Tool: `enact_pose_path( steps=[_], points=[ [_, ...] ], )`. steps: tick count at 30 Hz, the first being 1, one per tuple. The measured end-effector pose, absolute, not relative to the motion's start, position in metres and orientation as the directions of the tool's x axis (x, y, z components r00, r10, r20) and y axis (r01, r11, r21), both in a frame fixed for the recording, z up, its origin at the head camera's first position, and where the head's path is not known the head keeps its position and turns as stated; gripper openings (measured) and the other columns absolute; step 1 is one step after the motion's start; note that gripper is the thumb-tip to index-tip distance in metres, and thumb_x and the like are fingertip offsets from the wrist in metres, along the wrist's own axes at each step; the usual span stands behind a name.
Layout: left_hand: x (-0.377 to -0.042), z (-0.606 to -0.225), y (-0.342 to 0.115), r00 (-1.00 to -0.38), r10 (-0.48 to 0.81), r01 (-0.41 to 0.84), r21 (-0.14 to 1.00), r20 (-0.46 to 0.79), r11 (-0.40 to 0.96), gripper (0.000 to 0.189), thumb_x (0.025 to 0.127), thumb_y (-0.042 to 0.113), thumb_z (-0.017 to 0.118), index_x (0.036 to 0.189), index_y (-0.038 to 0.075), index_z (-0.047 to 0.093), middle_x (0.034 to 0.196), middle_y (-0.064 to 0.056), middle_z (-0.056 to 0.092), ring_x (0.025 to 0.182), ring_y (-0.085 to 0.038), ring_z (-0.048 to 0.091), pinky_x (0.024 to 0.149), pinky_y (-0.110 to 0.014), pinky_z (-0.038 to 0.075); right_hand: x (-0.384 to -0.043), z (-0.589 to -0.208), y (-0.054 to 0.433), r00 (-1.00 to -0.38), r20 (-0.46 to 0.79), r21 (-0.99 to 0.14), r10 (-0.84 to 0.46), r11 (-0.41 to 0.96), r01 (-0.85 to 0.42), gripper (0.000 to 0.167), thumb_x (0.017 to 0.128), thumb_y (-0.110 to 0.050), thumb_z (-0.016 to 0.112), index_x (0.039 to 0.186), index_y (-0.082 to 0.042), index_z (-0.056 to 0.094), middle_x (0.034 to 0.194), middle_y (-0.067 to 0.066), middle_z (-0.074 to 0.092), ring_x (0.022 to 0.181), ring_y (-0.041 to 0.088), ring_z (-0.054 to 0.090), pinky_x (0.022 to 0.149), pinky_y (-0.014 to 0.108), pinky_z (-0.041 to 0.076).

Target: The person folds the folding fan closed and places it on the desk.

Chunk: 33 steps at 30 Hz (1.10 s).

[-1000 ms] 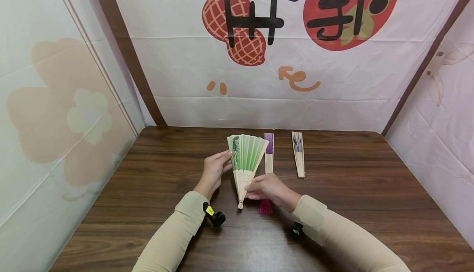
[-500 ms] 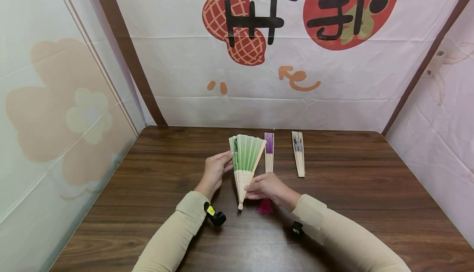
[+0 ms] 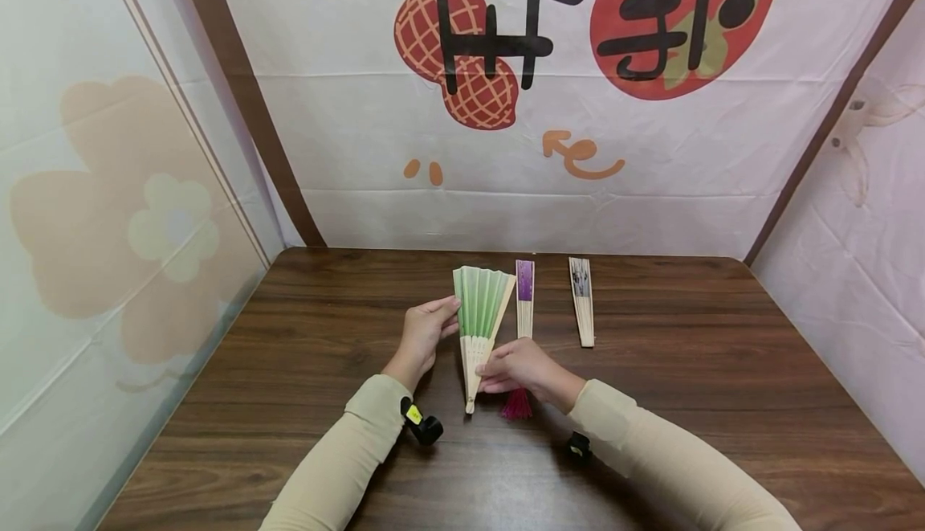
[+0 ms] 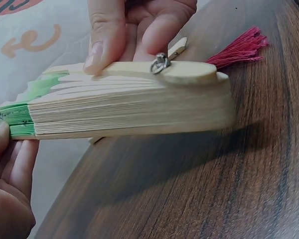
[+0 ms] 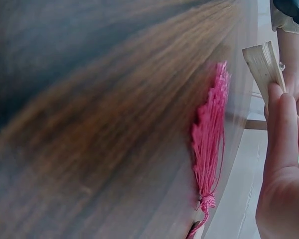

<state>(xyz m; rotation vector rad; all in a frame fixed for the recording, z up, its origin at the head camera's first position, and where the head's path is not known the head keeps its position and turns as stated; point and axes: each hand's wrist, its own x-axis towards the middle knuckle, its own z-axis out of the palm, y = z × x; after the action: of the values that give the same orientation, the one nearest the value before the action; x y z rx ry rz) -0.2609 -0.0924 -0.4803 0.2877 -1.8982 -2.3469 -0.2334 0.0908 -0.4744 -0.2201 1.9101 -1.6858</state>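
A green folding fan [image 3: 480, 300], partly spread, is held above the table by both hands. My left hand [image 3: 425, 336] pinches the left edge of its green leaf between thumb and fingers. The right hand [image 3: 526, 366] grips the pale outer rib on the right side, low on the fan. In the left wrist view many ribs of the fan [image 4: 124, 112] lie stacked together, with a metal ring at the pivot end. Beside the right hand lies a folded purple fan [image 3: 525, 294], its lower part hidden by that hand; a pink tassel [image 3: 516, 405] shows below.
A folded fan with a grey leaf [image 3: 581, 302] lies farther right on the brown wooden table [image 3: 665, 386]. White printed cloth walls [image 3: 433, 214] rise behind the table and at both sides. Each wrist wears a black camera [image 3: 426, 428].
The green fan has narrowed: its left edge has moved right with my left hand, and the dark print on its left is covered. The right hand has stayed nearly still.
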Motion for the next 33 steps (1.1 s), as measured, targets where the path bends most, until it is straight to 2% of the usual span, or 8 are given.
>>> enact_pose_path(
  steps=[3, 9, 16, 26, 33],
  points=[
    [-0.2617, -0.4811, -0.092, -0.978, -0.197, -0.026, 0.977, -0.069, -0.21, 0.035, 0.094, 0.012, 0.069, 0.121, -0.01, 0.065, 0.097, -0.007, 0.077, 0.072, -0.002, 0.069, 0.069, -0.017, 0.06, -0.2335, -0.4748, 0.0908, -0.818, -0.312, -0.949, -0.483, 0.195, 0.246, 0.011, 0.09, 0.003, 0.067, 0.094, 0.013, 0.068, 0.078, 0.008, 0.074, 0.068, 0.013, 0.072, 0.068, 0.027, 0.064],
    [-0.2627, -0.4818, -0.0911, -0.977, -0.199, -0.033, 0.978, -0.075, -0.208, 0.033, 0.094, 0.01, 0.068, 0.119, -0.011, 0.066, 0.085, 0.0, 0.076, 0.068, -0.002, 0.068, 0.066, -0.017, 0.06, -0.2342, -0.4749, 0.0911, -0.812, -0.316, -0.947, -0.491, 0.21, 0.242, 0.013, 0.09, 0.002, 0.067, 0.096, 0.014, 0.069, 0.078, 0.011, 0.074, 0.069, 0.014, 0.072, 0.068, 0.028, 0.064],
    [-0.262, -0.4826, -0.0901, -0.978, -0.19, -0.047, 0.978, -0.086, -0.202, 0.03, 0.095, 0.007, 0.066, 0.118, -0.012, 0.066, 0.092, -0.009, 0.078, 0.068, -0.004, 0.069, 0.067, -0.02, 0.062, -0.2339, -0.4742, 0.0897, -0.809, -0.323, -0.944, -0.492, 0.231, 0.237, 0.012, 0.09, 0.003, 0.066, 0.094, 0.014, 0.069, 0.082, 0.017, 0.076, 0.071, 0.017, 0.074, 0.068, 0.029, 0.064],
    [-0.2623, -0.4823, -0.0912, -0.976, -0.196, -0.051, 0.977, -0.092, -0.206, 0.033, 0.094, 0.011, 0.069, 0.119, -0.01, 0.066, 0.095, -0.006, 0.077, 0.07, -0.003, 0.069, 0.068, -0.018, 0.061, -0.2346, -0.4718, 0.0906, -0.811, -0.341, -0.938, -0.476, 0.226, 0.262, 0.01, 0.09, 0.005, 0.065, 0.093, 0.014, 0.069, 0.078, 0.013, 0.075, 0.068, 0.015, 0.073, 0.067, 0.028, 0.064],
    [-0.261, -0.48, -0.0903, -0.978, -0.186, -0.048, 0.975, -0.09, -0.218, 0.035, 0.093, 0.014, 0.071, 0.119, -0.009, 0.067, 0.102, -0.011, 0.077, 0.076, -0.005, 0.071, 0.072, -0.021, 0.062, -0.2347, -0.4723, 0.0916, -0.807, -0.34, -0.939, -0.484, 0.216, 0.266, 0.012, 0.09, 0.004, 0.065, 0.095, 0.015, 0.068, 0.077, 0.012, 0.074, 0.067, 0.014, 0.072, 0.068, 0.027, 0.064]
  ],
)
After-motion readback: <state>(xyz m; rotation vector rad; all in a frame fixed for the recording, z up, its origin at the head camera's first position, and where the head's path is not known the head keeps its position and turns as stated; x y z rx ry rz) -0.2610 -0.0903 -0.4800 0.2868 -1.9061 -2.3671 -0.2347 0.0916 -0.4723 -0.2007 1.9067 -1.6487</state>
